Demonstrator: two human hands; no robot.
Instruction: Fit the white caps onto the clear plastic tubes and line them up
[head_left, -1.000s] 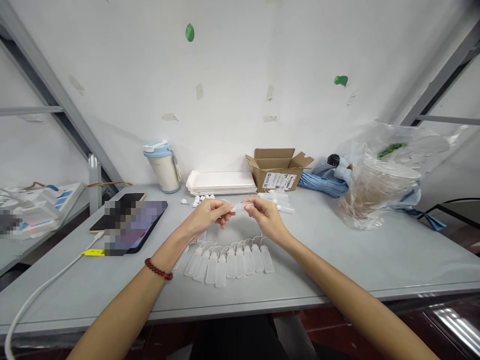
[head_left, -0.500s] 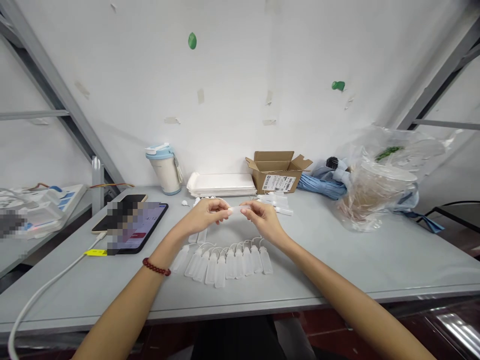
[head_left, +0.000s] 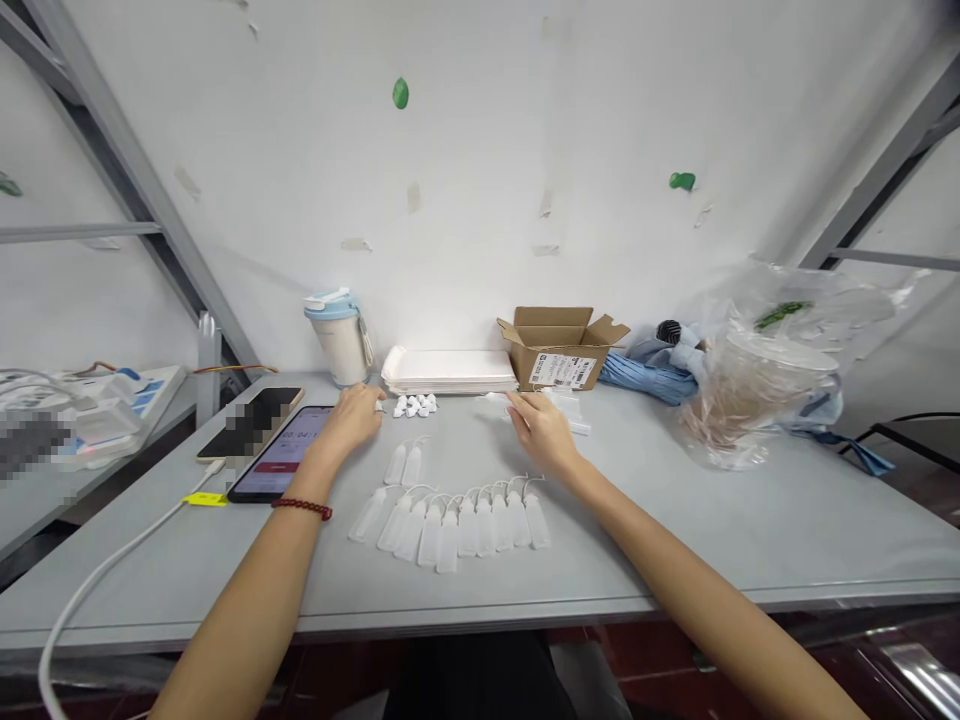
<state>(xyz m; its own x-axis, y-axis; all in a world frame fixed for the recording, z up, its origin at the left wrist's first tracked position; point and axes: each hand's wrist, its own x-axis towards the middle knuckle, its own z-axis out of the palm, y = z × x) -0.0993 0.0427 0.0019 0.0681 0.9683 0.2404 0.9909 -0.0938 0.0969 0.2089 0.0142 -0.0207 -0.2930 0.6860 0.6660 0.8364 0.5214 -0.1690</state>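
My left hand (head_left: 351,416) reaches forward-left on the grey table (head_left: 675,520), its fingertips curled onto a small white cap (head_left: 379,406) next to a cluster of white caps (head_left: 415,405). My right hand (head_left: 541,428) lies low with fingers stretched toward loose clear bottles (head_left: 568,404) in front of the cardboard box (head_left: 559,348); I see nothing in it. Between my forearms lies a row of several small clear squeeze bottles (head_left: 457,520). Two more bottles (head_left: 405,463) lie just behind that row.
Two phones (head_left: 274,440) with a white cable (head_left: 112,570) lie at the left. A lidded cup (head_left: 337,338) and stacked white trays (head_left: 448,370) stand by the wall. A blue umbrella (head_left: 645,368) and a big plastic bag (head_left: 757,375) fill the right.
My hands were together over the row, both pinching one small bottle. They have parted: the left went forward-left to the caps, the right forward to the loose bottles. That bottle has left my hands.
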